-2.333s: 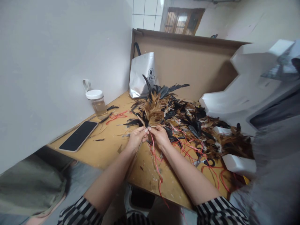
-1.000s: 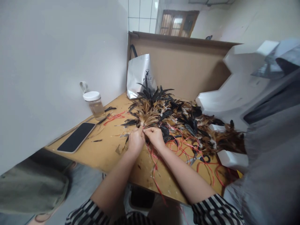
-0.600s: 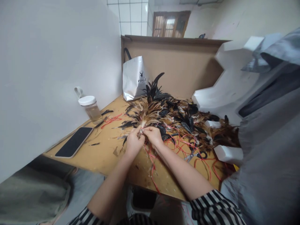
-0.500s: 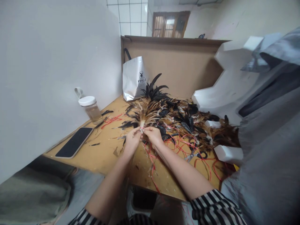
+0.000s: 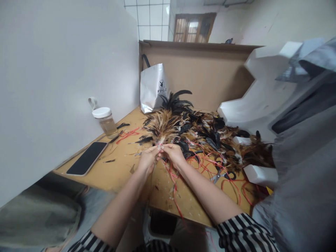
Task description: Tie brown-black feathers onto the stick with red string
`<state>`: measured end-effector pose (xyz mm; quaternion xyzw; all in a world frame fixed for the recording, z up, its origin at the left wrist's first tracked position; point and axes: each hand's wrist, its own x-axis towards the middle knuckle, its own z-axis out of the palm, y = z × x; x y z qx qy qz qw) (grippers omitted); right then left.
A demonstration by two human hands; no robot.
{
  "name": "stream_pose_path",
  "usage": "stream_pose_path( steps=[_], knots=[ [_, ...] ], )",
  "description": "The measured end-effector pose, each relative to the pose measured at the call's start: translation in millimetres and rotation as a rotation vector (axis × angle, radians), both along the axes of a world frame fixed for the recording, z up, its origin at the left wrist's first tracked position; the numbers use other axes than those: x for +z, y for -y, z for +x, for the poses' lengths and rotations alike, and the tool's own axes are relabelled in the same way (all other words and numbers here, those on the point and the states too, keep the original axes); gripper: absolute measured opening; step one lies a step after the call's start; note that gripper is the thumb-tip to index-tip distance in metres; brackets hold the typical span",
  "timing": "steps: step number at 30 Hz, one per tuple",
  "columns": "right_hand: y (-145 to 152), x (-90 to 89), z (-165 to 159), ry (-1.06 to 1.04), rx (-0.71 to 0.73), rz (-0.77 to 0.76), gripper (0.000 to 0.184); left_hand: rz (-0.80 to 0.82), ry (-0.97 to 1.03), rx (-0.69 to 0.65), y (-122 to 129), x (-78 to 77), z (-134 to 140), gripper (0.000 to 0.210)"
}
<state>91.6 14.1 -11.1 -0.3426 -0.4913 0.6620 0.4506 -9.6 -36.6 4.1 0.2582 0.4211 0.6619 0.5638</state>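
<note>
A fanned bunch of brown and black feathers (image 5: 163,124) points away from me, its pale base nearest my fingers. My left hand (image 5: 150,157) pinches that base from the left, fingertips closed. From the right, my right hand (image 5: 173,154) pinches the same spot, and both sets of fingertips meet there. Red string (image 5: 172,175) shows around the base and trails down over the table's front edge. Exactly how it runs between the fingers is too small to make out. Scissors (image 5: 222,176) with black handles lie to the right of my right forearm.
A heap of loose feathers (image 5: 210,131) and tangled red string cover the right of the wooden table (image 5: 105,175). A phone (image 5: 87,158) and a lidded jar (image 5: 105,122) are at left. A silver bag (image 5: 152,87) stands behind; white foam blocks (image 5: 261,174) lie at right.
The feather bunch has tilted slightly, its black tips bending lower to the right. Both hands still pinch its base, fingertips closer together. The whole view has shifted a little.
</note>
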Motion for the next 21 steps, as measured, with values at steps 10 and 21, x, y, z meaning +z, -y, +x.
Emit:
stream_pose_path(
  steps=[10,21],
  knots=[
    [-3.8,3.7,2.8,0.035,0.003,-0.113,0.027,-0.011,-0.04,0.145,-6.9,-13.8,7.1,0.035],
    [-3.5,10.1,3.6,0.075,-0.016,-0.205,0.029,0.0,-0.11,0.121,-8.5,-22.1,9.8,0.039]
  ],
)
